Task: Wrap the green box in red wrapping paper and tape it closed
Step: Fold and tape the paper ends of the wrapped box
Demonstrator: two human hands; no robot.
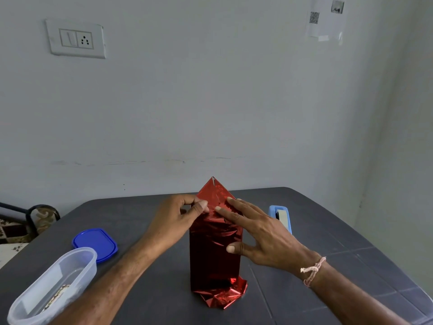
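Observation:
A tall box stands upright in the middle of the dark table, fully covered in shiny red wrapping paper (214, 254); no green shows. At its top the paper rises in a pointed triangular flap (213, 191). Crumpled paper bunches out at its base (222, 296). My left hand (180, 214) pinches the paper at the top left edge with thumb and fingers. My right hand (255, 233) lies spread with its fingers flat on the top fold and its thumb against the box's right side. A blue tape dispenser (281, 216) stands just right of the box, behind my right hand.
A clear plastic container (51, 287) lies at the near left, with its blue lid (95, 243) beside it. The dark table (351, 266) ends near the wall behind. A chair back (35, 216) shows at the far left.

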